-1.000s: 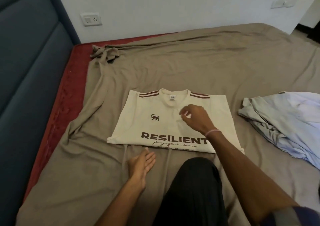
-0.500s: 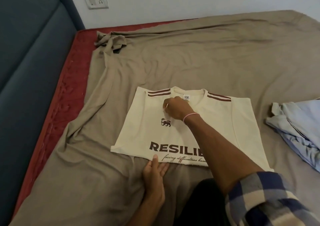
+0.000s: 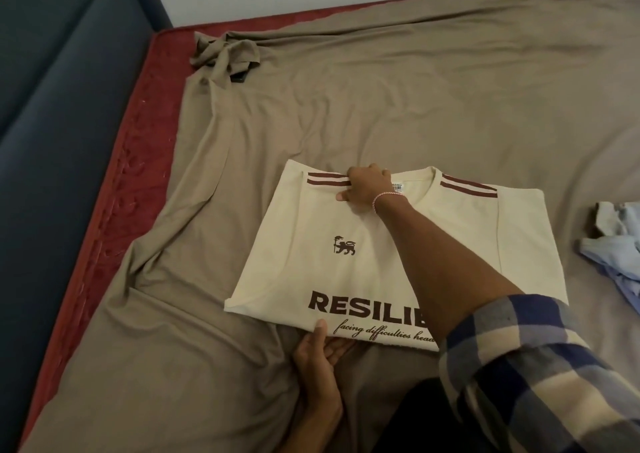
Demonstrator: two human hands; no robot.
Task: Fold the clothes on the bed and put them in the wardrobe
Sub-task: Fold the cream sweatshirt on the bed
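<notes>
Your right hand point(image 3: 367, 189) has moved up the cream printed cotton T-shirt point(image 3: 311, 262) to its far edge, fingers curled round the fabric beside the collar. Your left hand point(image 3: 320, 352) now pinches the near hem, thumb on top. The shirt lies half-folded mid-bed on the tan sheet point(image 3: 415, 88), likely ready for its next fold.

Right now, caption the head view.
Right hand grips the shirt at its collar, left hand pinches its hem, on the bed.
</notes>
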